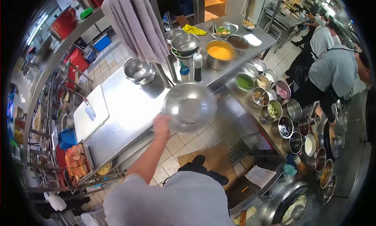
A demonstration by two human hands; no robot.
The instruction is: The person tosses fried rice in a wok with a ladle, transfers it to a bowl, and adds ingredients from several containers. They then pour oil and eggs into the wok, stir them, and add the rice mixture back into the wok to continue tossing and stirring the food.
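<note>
Bowl [188, 110] held out by the left hand, on the near side of the bottle

Silvery bare metal, round and wide, it has a smooth, shiny wall and a flatter disc at the middle. Light glints in a bright patch on the wall nearest the left hand [161, 125]. Blur softens the whole outline; whether the hollow or the underside faces the camera, I cannot tell.

The left hand's grip is pinching the edge of the bowl, though the blur hides how the fingers lie. The right hand is out of view, so I cannot tell its grip. In view, the bowl lies across the near edge of the tabletop [129, 102], just in front of the white-capped bottle [197, 70]; floor tiles [184, 141] show past the lower rim.

Left of the bottle and just beside it stands a blue-topped flask [185, 72]; farther left hangs a towel [135, 28]. Behind and right of the bottle is a pot [220, 64] of orange liquid.
</note>
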